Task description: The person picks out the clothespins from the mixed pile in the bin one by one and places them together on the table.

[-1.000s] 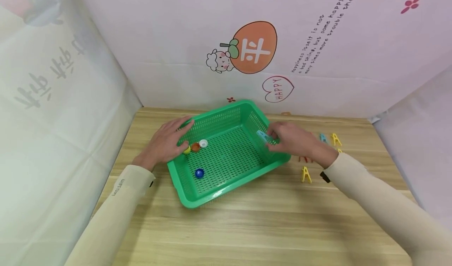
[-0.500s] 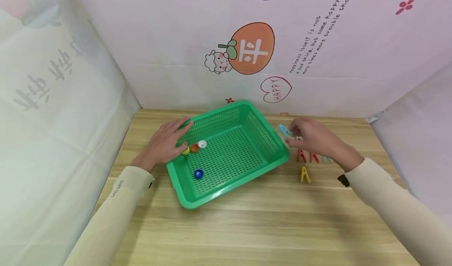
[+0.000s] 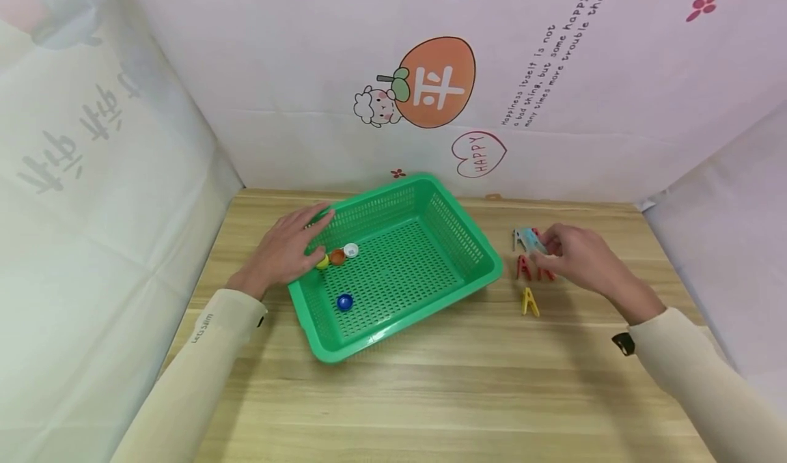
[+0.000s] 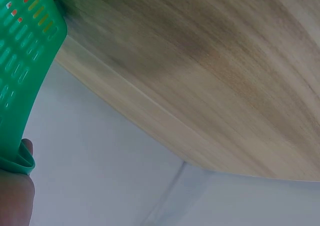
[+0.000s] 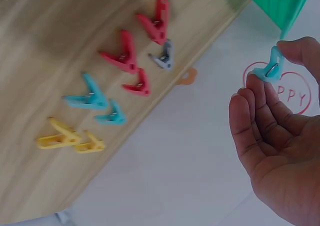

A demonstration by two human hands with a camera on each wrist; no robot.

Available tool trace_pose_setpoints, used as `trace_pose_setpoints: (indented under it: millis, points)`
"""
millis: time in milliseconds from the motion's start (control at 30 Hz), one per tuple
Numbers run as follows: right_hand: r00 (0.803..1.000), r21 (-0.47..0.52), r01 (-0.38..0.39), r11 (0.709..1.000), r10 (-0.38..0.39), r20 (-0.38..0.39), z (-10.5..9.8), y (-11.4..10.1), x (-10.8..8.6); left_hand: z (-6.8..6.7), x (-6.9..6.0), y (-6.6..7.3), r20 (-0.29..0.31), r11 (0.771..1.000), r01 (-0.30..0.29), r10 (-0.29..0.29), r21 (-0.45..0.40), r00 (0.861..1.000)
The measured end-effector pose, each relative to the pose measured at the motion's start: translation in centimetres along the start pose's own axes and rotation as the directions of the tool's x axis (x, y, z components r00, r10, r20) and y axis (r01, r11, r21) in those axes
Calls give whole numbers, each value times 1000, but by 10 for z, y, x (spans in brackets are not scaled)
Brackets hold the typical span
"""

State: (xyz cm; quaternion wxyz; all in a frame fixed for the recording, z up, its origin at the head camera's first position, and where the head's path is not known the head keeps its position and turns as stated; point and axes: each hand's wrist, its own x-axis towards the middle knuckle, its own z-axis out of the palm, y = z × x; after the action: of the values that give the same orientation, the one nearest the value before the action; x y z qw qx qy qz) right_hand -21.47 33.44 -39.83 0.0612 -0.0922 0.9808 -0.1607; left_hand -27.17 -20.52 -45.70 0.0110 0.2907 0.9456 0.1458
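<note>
My left hand (image 3: 277, 251) holds the green basket (image 3: 399, 326) by its left end, thumb over the rim. Part of that hand also shows at the rim in the left wrist view. A light blue clothespin (image 5: 271, 68) is pinched between the thumb and fingertips of my right hand (image 3: 581, 258), raised over the table right of the basket. Below and around it lie red clothespins (image 5: 125, 53), a grey clothespin (image 5: 164, 56), blue clothespins (image 5: 90, 96) and yellow clothespins (image 5: 59, 136). From the head view, my right hand hides some of them.
Inside the basket are small round cups or caps: a white one (image 3: 351, 250), an orange one (image 3: 337, 257), a yellow one (image 3: 322, 262) and a blue one (image 3: 345, 302). A printed cloth wall (image 3: 295, 135) stands behind the wooden table (image 3: 430, 395).
My right hand has moved right, from over the basket's right end to above the clothespins, carrying the light blue clothespin. My left hand has stayed at the basket.
</note>
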Motion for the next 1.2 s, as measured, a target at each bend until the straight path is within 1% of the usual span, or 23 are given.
trace_pose_setpoints:
  millis: [233, 500, 633, 967, 1200]
  points:
    - [999, 1, -46, 999, 46, -11, 11, 16, -16, -3, -1, 2, 7, 1000, 0, 0, -8, 1000]
    - [995, 23, -95, 995, 96, -24, 30, 32, -34, -2, -1, 1, 2, 1000, -3, 3, -7, 1000]
    - [993, 41, -114, 993, 115, -18, 41, 40, -43, -1, -1, 0, 1, 1000, -3, 3, -6, 1000]
    - [990, 100, -137, 986, 140, -24, 66, 53, -60, -2, -1, 1, 8, 1000, 0, 0, 4, 1000]
    - [982, 117, -185, 976, 187, -10, 79, 57, -68, -2, 0, 1, 0, 1000, -6, 6, 7, 1000]
